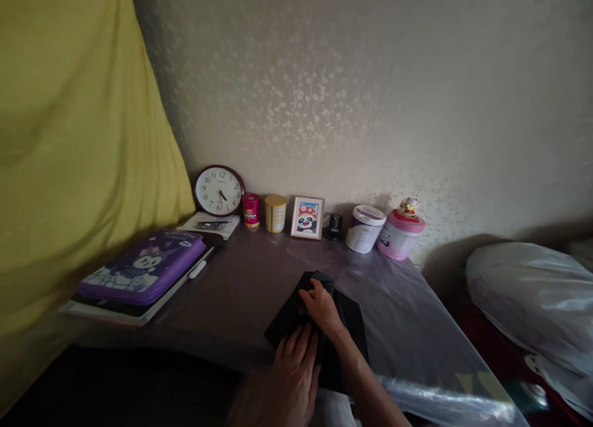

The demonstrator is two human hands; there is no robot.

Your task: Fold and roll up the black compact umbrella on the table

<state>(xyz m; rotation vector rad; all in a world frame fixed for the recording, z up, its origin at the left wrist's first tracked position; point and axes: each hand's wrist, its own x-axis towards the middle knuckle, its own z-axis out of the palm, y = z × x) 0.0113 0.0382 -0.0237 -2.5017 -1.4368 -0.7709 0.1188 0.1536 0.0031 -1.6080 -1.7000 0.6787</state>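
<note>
A black, folded piece that looks like cloth lies near the front edge of the table. Whether it is a garment or a bag, I cannot tell. My left hand rests flat on its near part, with fingers stretched out and side by side. Just beyond it, my right hand bears on the upper part, its fingers bent against the black material. The index finger and thumb show at the far end of the piece. What the other right fingers grip is partly hidden beneath the hand.
Along the wall stand a clock, a pink can, a yellow-lidded can, a framed panda picture, a white tub and a pink tub. A purple case lies left. A plastic-wrapped bundle is right.
</note>
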